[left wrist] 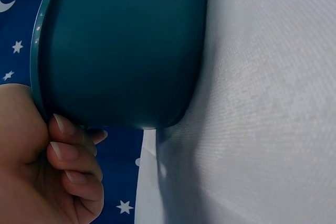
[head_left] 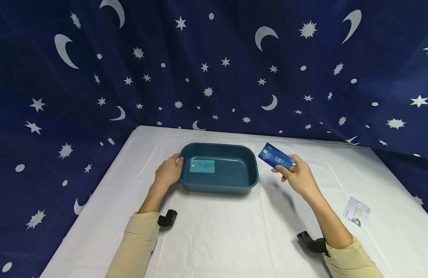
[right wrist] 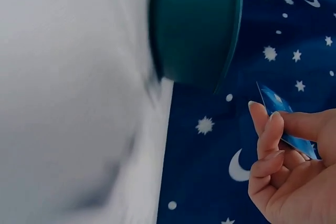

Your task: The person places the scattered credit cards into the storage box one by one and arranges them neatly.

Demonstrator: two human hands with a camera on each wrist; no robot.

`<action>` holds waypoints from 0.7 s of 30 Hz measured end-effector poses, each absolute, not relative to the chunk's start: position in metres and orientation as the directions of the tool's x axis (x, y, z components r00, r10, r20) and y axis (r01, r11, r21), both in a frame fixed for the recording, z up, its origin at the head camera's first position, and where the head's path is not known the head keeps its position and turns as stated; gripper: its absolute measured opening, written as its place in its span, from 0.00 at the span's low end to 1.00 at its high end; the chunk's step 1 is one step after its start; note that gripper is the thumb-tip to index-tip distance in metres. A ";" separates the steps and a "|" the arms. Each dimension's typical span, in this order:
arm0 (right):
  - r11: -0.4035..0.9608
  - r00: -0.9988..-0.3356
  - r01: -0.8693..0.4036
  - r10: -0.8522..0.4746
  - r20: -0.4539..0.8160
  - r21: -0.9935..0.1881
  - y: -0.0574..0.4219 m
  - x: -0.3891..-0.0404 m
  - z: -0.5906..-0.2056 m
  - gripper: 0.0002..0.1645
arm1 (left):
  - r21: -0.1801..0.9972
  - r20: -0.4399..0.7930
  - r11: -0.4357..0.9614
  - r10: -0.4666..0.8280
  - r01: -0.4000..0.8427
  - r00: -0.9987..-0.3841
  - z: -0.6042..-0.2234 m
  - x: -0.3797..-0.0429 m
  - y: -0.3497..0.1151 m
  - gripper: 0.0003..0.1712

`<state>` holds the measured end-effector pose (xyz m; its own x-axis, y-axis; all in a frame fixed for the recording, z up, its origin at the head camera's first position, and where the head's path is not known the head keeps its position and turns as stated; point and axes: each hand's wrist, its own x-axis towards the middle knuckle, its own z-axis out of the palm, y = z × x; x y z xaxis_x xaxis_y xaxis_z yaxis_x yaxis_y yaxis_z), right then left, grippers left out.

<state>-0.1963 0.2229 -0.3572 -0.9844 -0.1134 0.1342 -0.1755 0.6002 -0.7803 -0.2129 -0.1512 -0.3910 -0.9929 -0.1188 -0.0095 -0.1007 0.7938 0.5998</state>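
A dark teal plastic basin (head_left: 231,190) stands on the table, and a light teal VIP card (head_left: 202,166) lies flat inside it, toward the left. My left hand (head_left: 169,170) grips the basin's left rim, thumb over the edge and fingers curled outside, as the left wrist view shows at the basin wall (left wrist: 126,51). To the right of the basin, my right hand (head_left: 299,175) pinches a blue VIP card (head_left: 275,155) by its lower right end, tilted and held above the cloth. In the right wrist view the blue card (right wrist: 273,100) sits between thumb and fingers, apart from the basin.
A silver-white card (head_left: 357,212) lies on the white tablecloth (head_left: 214,239), right of my right forearm. Behind the table hangs a dark blue curtain (head_left: 235,100) with moons and stars. Black camera mounts (head_left: 167,218) are strapped at both wrists.
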 end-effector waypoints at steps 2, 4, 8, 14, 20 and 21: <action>0.568 -0.983 -0.186 -0.116 0.146 -0.802 0.218 -0.197 -0.356 0.22 | 0.599 -0.007 0.794 -0.118 -0.099 -0.993 -0.391 -0.213 -0.151 0.27; 0.539 -0.980 -0.196 -0.120 0.156 -0.819 0.212 -0.197 -0.355 0.22 | 0.600 -0.003 0.794 -0.116 -0.095 -0.993 -0.392 -0.213 -0.151 0.27; 0.486 -0.977 -0.207 -0.145 0.155 -0.849 0.200 -0.199 -0.352 0.21 | 0.602 0.012 0.794 -0.115 -0.085 -0.993 -0.393 -0.212 -0.152 0.27; 0.408 -0.975 -0.199 -0.178 0.137 -0.891 0.181 -0.203 -0.352 0.22 | 0.603 0.008 0.792 -0.126 -0.095 -0.992 -0.394 -0.211 -0.153 0.27; 0.333 -0.973 -0.193 -0.183 0.137 -0.923 0.170 -0.202 -0.352 0.22 | 0.603 0.000 0.792 -0.120 -0.096 -0.993 -0.394 -0.212 -0.151 0.27; 0.331 -0.972 -0.199 -0.187 0.142 -0.922 0.168 -0.202 -0.352 0.22 | 0.600 0.000 0.794 -0.123 -0.099 -0.992 -0.394 -0.212 -0.151 0.27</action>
